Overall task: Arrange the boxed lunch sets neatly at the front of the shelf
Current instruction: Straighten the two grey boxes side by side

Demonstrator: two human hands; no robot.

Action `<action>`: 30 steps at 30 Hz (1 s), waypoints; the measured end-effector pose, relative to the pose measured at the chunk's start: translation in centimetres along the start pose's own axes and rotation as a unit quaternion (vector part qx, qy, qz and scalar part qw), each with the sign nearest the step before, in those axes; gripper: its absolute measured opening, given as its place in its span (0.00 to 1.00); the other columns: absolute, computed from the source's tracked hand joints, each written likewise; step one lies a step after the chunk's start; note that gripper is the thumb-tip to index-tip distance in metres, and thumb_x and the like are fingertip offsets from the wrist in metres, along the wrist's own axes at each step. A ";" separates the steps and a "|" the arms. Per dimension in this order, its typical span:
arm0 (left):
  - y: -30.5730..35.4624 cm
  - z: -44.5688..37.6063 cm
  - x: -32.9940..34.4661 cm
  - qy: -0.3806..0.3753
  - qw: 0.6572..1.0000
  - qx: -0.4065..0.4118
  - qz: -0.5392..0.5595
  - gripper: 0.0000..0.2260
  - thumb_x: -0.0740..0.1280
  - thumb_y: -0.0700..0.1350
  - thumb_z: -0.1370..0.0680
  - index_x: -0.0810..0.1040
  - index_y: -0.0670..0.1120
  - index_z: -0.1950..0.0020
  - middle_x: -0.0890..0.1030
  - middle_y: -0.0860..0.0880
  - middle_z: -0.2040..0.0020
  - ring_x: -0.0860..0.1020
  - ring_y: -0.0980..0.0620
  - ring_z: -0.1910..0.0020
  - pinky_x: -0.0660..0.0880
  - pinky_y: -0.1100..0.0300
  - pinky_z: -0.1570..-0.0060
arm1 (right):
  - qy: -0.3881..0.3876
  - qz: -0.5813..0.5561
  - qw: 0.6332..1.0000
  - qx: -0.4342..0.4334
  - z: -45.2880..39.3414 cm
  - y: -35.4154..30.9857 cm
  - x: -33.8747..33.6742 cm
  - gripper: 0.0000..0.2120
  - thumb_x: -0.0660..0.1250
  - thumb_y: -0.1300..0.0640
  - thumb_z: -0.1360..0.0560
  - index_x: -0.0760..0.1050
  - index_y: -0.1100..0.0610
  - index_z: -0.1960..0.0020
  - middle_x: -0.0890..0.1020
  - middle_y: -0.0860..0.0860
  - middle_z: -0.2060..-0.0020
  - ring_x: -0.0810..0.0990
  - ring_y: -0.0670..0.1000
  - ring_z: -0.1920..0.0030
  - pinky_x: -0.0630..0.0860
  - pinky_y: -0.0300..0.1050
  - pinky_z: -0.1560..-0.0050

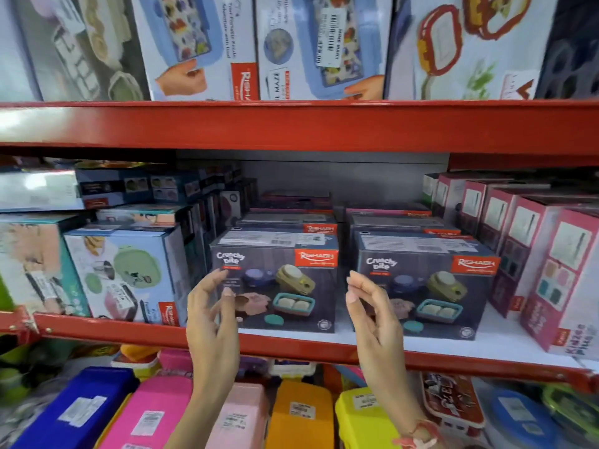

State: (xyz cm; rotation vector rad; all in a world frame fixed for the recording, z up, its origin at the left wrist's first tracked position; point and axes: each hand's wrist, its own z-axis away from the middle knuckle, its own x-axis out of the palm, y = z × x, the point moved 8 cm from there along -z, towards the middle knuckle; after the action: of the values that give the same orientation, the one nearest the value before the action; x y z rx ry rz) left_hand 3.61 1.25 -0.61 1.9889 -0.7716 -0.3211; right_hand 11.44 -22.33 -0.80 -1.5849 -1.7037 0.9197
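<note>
Two dark blue "Crunchy bite" boxed lunch sets stand side by side at the front of the middle shelf: the left box (285,280) and the right box (431,286). More boxes of the same kind are lined up behind each. My left hand (210,315) hovers in front of the left box's left edge, fingers loosely curled and apart, holding nothing. My right hand (372,315) is raised in the gap between the two boxes, just in front of the right box's left edge, also empty with fingers apart.
The red shelf lip (291,348) runs below the boxes. A light blue lunch box carton (129,277) stands to the left, pink cartons (551,273) to the right. Coloured plastic lunch boxes (301,413) fill the shelf below. Large cartons sit on the upper shelf (291,124).
</note>
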 end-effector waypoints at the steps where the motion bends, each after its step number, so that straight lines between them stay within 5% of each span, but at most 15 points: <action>1: -0.4 -0.5 -0.5 -0.002 1.000 -0.008 0.003 0.11 0.57 0.47 0.18 0.73 0.55 0.38 0.75 0.53 0.37 0.73 0.66 0.40 0.69 0.74 0.45 | 0.001 -0.001 1.000 0.007 0.0 0.2 0.6 0.18 0.61 0.51 0.22 0.74 0.51 0.33 0.77 0.43 0.38 0.74 0.34 0.38 0.70 0.24 0.44; 5: -2.7 -2.3 -1.5 -0.042 0.998 -0.046 0.025 0.28 0.47 0.66 0.23 0.66 0.55 0.28 0.71 0.52 0.29 0.68 0.55 0.29 0.64 0.49 0.28 | 0.018 0.016 0.999 0.026 -0.2 1.0 2.3 0.21 0.57 0.46 0.22 0.70 0.46 0.30 0.72 0.39 0.33 0.67 0.25 0.37 0.65 0.21 0.42; 9: -4.9 -3.2 -1.3 -0.126 0.984 -0.108 0.062 0.46 0.43 0.80 0.36 0.60 0.58 0.24 0.67 0.55 0.25 0.66 0.54 0.26 0.58 0.44 0.25 | 0.032 0.026 0.999 0.032 -0.4 1.6 3.2 0.19 0.54 0.42 0.21 0.67 0.38 0.31 0.69 0.31 0.35 0.65 0.25 0.35 0.63 0.36 0.30; 14: -3.9 -2.9 -1.4 -0.192 0.972 -0.104 0.086 0.47 0.43 0.82 0.40 0.68 0.59 0.29 0.78 0.72 0.46 0.74 0.77 0.46 0.66 0.67 0.40 | 0.043 0.003 0.998 0.047 0.1 1.8 3.2 0.21 0.55 0.33 0.26 0.69 0.31 0.34 0.70 0.21 0.40 0.68 0.38 0.30 0.66 0.56 0.27; 19: -3.4 -2.4 -2.1 -0.203 0.970 -0.099 0.091 0.44 0.43 0.78 0.34 0.70 0.55 0.28 0.81 0.71 0.46 0.76 0.74 0.44 0.71 0.78 0.51 | 0.054 0.005 0.998 0.040 1.1 0.9 2.9 0.18 0.55 0.33 0.27 0.69 0.27 0.37 0.71 0.21 0.40 0.69 0.39 0.30 0.67 0.56 0.28; 23: -3.1 -1.9 -2.7 -0.193 0.970 -0.106 0.100 0.46 0.44 0.80 0.37 0.70 0.56 0.28 0.79 0.62 0.36 0.75 0.71 0.40 0.69 0.67 0.42 | 0.063 0.015 0.997 0.040 1.6 0.7 2.5 0.18 0.56 0.38 0.24 0.70 0.31 0.35 0.71 0.21 0.41 0.69 0.35 0.31 0.66 0.53 0.27; 26: -2.9 -1.7 -2.8 -0.183 0.973 -0.101 0.100 0.45 0.44 0.78 0.35 0.70 0.55 0.28 0.79 0.68 0.41 0.75 0.71 0.41 0.71 0.71 0.46 | 0.062 0.022 0.997 0.038 1.8 0.7 2.4 0.18 0.56 0.39 0.24 0.69 0.33 0.34 0.71 0.20 0.42 0.69 0.33 0.33 0.67 0.52 0.28; 30: -3.0 -1.5 -2.9 -0.166 0.978 -0.092 0.082 0.39 0.44 0.74 0.31 0.70 0.56 0.28 0.80 0.65 0.41 0.75 0.64 0.36 0.68 0.55 0.33 | 0.052 0.029 0.998 0.029 1.9 0.7 2.3 0.20 0.56 0.37 0.25 0.68 0.32 0.34 0.72 0.22 0.41 0.69 0.35 0.32 0.68 0.53 0.28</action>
State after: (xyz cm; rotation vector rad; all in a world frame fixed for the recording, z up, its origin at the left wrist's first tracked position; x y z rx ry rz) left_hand 3.32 5.18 -2.66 1.7053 -1.0686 -0.6136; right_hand 10.04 -20.12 -2.50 -1.6221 -1.5533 0.8901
